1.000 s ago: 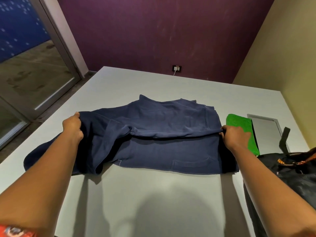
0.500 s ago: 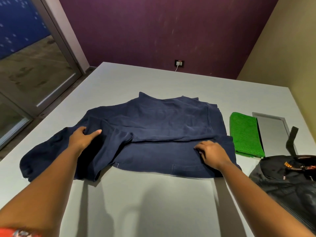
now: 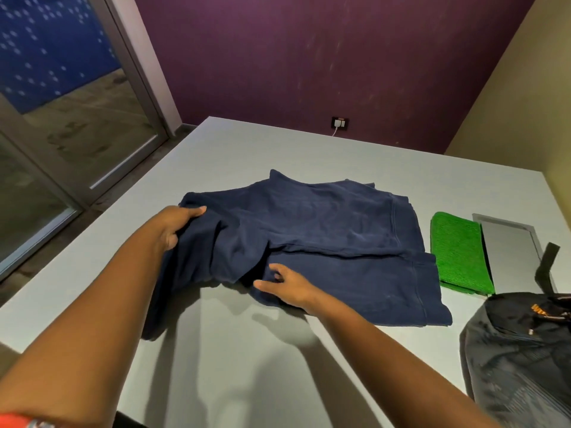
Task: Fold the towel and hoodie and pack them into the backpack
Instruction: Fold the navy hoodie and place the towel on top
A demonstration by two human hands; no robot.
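Two hands work the navy hoodie [image 3: 324,230] at mid-frame: the left hand [image 3: 176,225] grips its left edge, while the right hand [image 3: 284,287] rests with fingers spread on the lower fold. Judged step: folding the sleeve inward. The towel [image 3: 457,251] lies folded at right, beside the backpack [image 3: 519,359] at lower right.

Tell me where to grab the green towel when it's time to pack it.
Take the towel by its long left edge, coming from the hoodie side. It lies flat and folded, and that edge is free, while its right edge abuts the grey tray.

orange lettering on black backpack [image 3: 522,359], too partial to read
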